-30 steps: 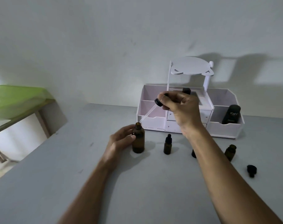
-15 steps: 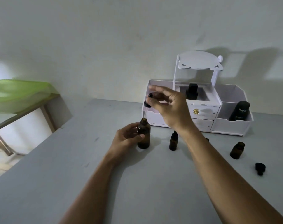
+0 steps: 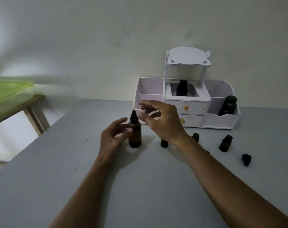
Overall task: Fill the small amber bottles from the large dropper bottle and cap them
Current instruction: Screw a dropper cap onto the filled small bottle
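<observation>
The large dropper bottle (image 3: 135, 134) stands upright on the grey tabletop (image 3: 140, 186) with its dropper cap on. The left hand (image 3: 113, 137) sits just left of it, fingers loosely spread, thumb near its shoulder. The right hand (image 3: 159, 119) hovers just right of the cap, fingers apart, holding nothing. Small amber bottles (image 3: 225, 143) stand further right of the large dropper bottle.
</observation>
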{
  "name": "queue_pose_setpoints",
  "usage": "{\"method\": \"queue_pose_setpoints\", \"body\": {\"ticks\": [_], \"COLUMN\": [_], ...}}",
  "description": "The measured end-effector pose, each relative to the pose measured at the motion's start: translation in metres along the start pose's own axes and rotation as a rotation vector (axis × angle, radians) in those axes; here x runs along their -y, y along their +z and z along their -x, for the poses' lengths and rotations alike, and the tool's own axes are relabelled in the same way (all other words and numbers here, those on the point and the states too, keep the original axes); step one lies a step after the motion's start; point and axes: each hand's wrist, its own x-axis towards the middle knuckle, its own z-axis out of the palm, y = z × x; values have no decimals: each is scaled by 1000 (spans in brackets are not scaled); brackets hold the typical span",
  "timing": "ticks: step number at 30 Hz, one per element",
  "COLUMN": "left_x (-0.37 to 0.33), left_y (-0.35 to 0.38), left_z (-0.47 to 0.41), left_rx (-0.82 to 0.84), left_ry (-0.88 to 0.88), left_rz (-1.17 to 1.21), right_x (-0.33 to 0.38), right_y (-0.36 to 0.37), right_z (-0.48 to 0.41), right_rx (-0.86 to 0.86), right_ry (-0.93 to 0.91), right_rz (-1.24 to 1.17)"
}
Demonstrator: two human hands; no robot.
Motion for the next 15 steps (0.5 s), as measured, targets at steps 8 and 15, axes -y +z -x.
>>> {"method": "queue_pose_setpoints", "body": {"ticks": [8, 15], "left_x": [-30, -55], "left_y": [26, 103], "left_z": [38, 71], "left_rx": [-354, 65], "left_ry": [276, 134], "left_rz": [-96, -74], "right_x": [-30, -59], "right_y": [-85, -142], "right_z": [57, 94], "right_rx": [89, 355], "right_ry": [-130, 278], "right_rz": [149, 392]}}
